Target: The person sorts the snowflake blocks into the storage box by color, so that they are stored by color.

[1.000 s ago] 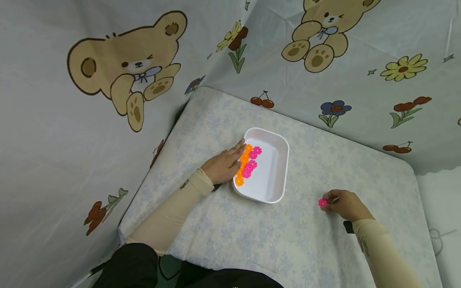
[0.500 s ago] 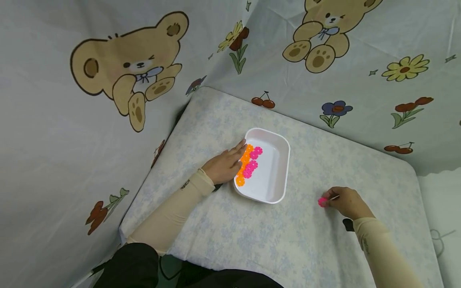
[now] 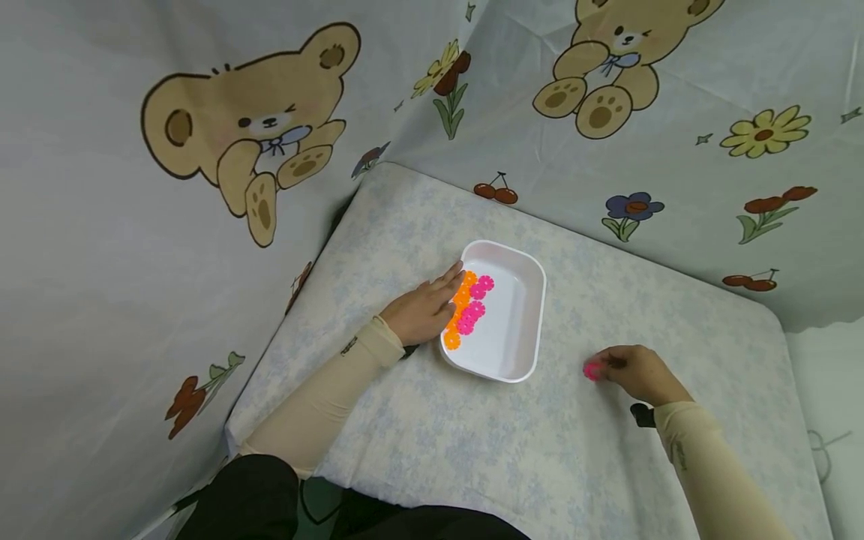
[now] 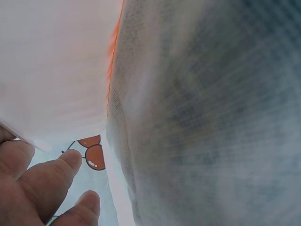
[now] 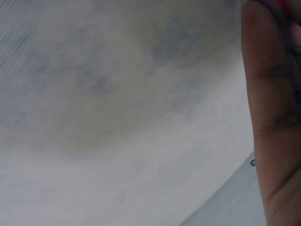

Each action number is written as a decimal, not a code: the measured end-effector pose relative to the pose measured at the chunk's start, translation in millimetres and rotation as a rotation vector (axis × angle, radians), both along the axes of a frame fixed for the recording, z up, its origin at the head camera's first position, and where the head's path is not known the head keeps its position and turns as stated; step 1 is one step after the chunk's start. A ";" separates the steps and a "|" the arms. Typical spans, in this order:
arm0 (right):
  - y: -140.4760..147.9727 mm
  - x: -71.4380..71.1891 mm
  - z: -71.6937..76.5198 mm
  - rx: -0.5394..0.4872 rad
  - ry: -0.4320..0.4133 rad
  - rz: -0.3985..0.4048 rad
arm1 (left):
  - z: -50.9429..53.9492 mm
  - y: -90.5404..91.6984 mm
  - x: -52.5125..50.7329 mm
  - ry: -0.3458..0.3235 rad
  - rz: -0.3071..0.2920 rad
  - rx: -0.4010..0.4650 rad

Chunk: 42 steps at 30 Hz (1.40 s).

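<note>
A white rectangular tray (image 3: 523,300) sits on the table, with several orange flower-shaped pieces (image 3: 452,340) and pink flower-shaped pieces (image 3: 470,316) along its left side. My left hand (image 3: 421,309) rests against the tray's left rim, its fingers fairly straight and partly over the orange pieces. In the left wrist view, fingertips (image 4: 70,162) show beside the pale tray wall. To the right of the tray, my right hand (image 3: 637,371) pinches a pink flower-shaped piece (image 3: 592,370) between thumb and fingers. Only a sliver of red-pink shows at the top corner of the right wrist view.
A pale blue-and-cream patterned cloth covers the table (image 3: 526,450). Behind it and to the left hang light curtains (image 3: 405,90) printed with bears, flowers and cherries. A thin cord (image 3: 820,454) lies beyond the table's right edge.
My right hand has moved slightly left and toward the far side with the pink flower-shaped piece. My left hand stays at the tray's rim; the whole view has shifted slightly.
</note>
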State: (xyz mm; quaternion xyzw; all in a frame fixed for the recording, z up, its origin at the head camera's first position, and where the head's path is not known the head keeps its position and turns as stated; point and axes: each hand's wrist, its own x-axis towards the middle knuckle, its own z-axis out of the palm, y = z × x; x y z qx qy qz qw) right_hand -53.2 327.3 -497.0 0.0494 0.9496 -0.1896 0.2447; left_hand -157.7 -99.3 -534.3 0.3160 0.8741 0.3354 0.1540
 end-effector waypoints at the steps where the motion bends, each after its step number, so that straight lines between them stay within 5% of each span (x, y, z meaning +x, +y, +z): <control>1: -2.1 -1.7 1.6 -0.012 0.001 0.002 | 0.0 -0.3 0.0 -0.001 -0.001 0.001; 20: -77.7 -51.2 59.5 -0.150 0.054 0.095 | -0.4 0.4 0.4 0.000 0.004 -0.007; 29: -107.9 -67.9 64.9 -0.148 0.053 0.128 | 1.3 3.4 0.0 -0.002 -0.006 -0.022; 42: -160.7 -90.6 52.3 -0.160 0.033 0.237 | 0.3 2.3 -0.8 -0.005 0.005 -0.027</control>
